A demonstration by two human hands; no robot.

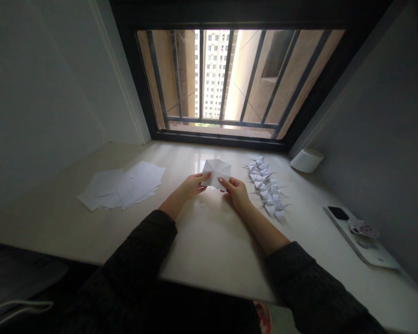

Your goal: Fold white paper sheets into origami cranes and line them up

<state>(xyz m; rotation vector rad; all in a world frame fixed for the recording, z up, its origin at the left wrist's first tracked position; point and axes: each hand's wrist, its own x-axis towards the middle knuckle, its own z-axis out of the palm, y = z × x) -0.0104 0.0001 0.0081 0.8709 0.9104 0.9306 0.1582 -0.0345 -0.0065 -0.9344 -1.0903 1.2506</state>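
Pinching paper (pixel 217 166), hands (pixel 193 185) (pixel 239 194) sit left of a cylinder (pixel 304 161).

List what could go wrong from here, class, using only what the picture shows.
The creased paper, pinched between the left hand and right hand, might tear if pulled unevenly.
The right hand is near the folded paper figures and could knock some out of line.
The loosely overlapping sheets might slide if brushed.

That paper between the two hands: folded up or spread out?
Spread at least partly: the left hand and right hand hold the paper with its creased face showing. Whether edges fold behind, I cannot tell.
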